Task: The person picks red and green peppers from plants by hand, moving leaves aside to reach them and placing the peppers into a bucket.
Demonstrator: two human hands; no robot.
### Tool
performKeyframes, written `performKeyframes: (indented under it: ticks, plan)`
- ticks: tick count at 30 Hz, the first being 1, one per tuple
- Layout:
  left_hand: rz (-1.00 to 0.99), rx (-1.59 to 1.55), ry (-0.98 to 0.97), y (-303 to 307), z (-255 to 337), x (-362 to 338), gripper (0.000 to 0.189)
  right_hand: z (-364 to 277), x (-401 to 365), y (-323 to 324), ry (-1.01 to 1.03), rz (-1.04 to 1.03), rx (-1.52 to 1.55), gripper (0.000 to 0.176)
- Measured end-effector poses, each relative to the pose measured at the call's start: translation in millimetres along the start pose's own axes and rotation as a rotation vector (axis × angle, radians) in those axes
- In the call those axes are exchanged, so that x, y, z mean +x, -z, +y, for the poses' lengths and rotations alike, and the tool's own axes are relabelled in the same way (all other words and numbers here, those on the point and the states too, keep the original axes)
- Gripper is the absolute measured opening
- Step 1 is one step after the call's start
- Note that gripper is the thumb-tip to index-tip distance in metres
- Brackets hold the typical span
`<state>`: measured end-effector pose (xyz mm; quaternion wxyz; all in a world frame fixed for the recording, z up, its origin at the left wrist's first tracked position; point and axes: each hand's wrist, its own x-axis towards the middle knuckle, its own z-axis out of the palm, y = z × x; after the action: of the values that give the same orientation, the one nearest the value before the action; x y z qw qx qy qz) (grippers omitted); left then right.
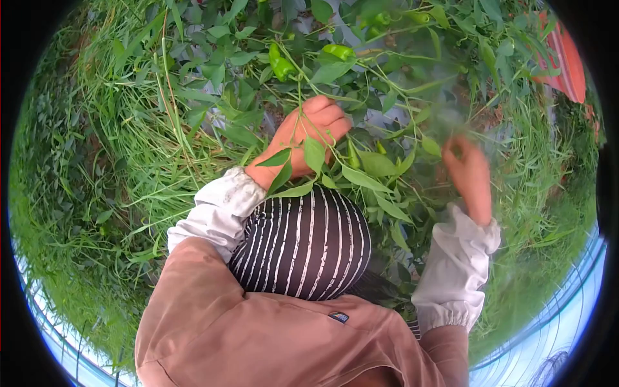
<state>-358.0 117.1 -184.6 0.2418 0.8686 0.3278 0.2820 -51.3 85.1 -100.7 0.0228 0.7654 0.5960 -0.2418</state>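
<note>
My left hand (308, 132) is closed among the stems of a pepper plant, with leaves (314, 153) hanging over its back; what its fingers hold is hidden. Just above it hang a green pepper (280, 63) and another green pepper (339, 51). A small pale green pepper (353, 155) shows right beside that hand. Off to the right, my right hand (465, 169) is blurred, its fingers curled close to the foliage. Whether anything is between those fingers cannot be made out.
A red and pink object (562, 61) lies at the upper right. Tall grass (145, 122) grows on the left. My striped knee (303, 245) is below the left hand. More green peppers (380, 20) hang at the top among leafy branches.
</note>
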Motion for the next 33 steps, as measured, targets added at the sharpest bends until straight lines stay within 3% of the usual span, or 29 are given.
performKeyframes:
  ticks: [2,3,5,7,8,10,13,14,15,17,18,19,20,21,23,25,26,27,29,30,31,32,33]
  plan:
    - [0.001,0.043,0.010,-8,-2,1,0.031,-22,-16,26,0.177,-0.279,0.202,0.017]
    - [0.001,0.088,0.001,-10,-2,3,0.023,-45,-25,28,0.350,-0.315,0.376,0.016]
    - [-0.075,0.092,0.023,-11,-3,3,0.029,-100,-34,19,0.620,-0.388,0.632,0.019]
    - [-0.101,-0.985,0.518,-21,-12,-4,0.024,-152,-26,-4,0.760,-0.062,0.536,0.023]
    - [-0.107,-0.973,0.512,-17,-10,-4,0.024,-176,-15,-18,0.729,0.075,0.460,0.019]
    - [-0.158,-0.953,0.688,-5,9,-11,0.031,-210,20,-44,0.794,0.345,0.061,0.015]
    - [-0.209,-0.907,0.941,14,25,-15,0.043,-230,54,-81,0.701,0.508,-0.192,0.015]
    - [0.035,-0.914,0.658,-4,15,-23,0.047,-227,59,-85,0.689,0.483,-0.268,0.017]
    - [0.036,-0.911,0.653,-12,12,-22,0.047,-222,62,-87,0.675,0.452,-0.347,0.019]
    - [0.148,-0.821,0.465,-27,6,-22,0.047,-209,61,-87,0.702,0.481,-0.322,0.022]
    - [0.086,-0.630,0.386,-30,0,-24,0.047,-203,59,-86,0.816,0.463,-0.104,0.023]
    - [0.084,-0.645,0.391,-37,0,-27,0.047,-196,56,-85,0.916,0.438,0.116,0.024]
    - [0.134,-0.764,0.505,-42,0,-28,0.046,-192,50,-80,0.880,0.383,0.272,0.027]
    - [0.185,-0.878,0.621,-44,0,-28,0.044,-188,45,-72,0.873,0.376,0.267,0.027]
    - [0.177,-0.867,0.554,-40,0,-23,0.044,-176,38,-59,0.630,0.050,0.434,0.028]
    - [0.193,-0.951,0.512,-22,8,-14,0.038,-163,32,-58,0.619,0.048,0.472,0.025]
    - [0.180,-1.377,0.648,-40,-5,-23,0.031,-159,25,-54,0.593,0.029,0.656,0.024]
    - [0.182,-1.381,0.648,-26,3,-8,0.031,-159,19,-47,0.575,0.011,0.838,0.023]
    - [-0.029,-0.773,0.690,1,21,13,0.024,-153,14,-38,0.580,0.031,0.928,0.022]
    - [0.030,-0.602,0.296,-10,6,9,0.026,-143,18,-44,0.462,-0.048,1.079,0.022]
    - [0.032,-0.601,0.296,-19,2,1,0.026,-134,22,-48,0.339,-0.128,1.226,0.023]
    - [0.061,-0.279,0.168,-20,4,6,0.027,-127,28,-49,0.182,-0.262,1.201,0.022]
    - [0.090,0.042,0.039,-21,5,9,0.027,-122,35,-58,0.185,-0.259,1.199,0.022]
